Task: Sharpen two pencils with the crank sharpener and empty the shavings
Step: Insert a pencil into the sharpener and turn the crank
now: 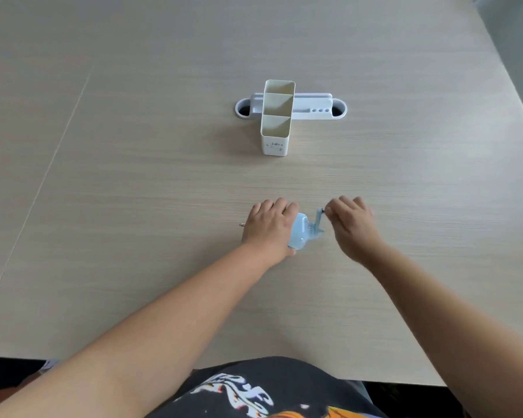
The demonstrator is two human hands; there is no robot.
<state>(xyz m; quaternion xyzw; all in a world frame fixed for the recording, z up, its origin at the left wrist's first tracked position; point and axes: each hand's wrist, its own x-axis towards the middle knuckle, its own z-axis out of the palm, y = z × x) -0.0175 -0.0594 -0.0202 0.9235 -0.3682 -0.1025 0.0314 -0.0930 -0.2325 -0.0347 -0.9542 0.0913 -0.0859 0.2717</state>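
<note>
The left hand [269, 227] is clamped over the rounded, smooth pale-blue plastic sharpener [299, 232], pressing it to the table [133, 176], while the right hand [352, 226] pinches the knob of its thin crank [319, 218]. One pencil [242, 225] pokes out past the left hand, only its end showing. Farther back stands one white rectangular holder [277, 134] with three compartments, on matte, pale wood-grain laminate.

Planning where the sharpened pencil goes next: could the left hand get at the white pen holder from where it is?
Probably yes. The left hand is clamped on the blue sharpener, but only bare table lies between it and the pen holder. It would have to let go and stretch forward.
</note>
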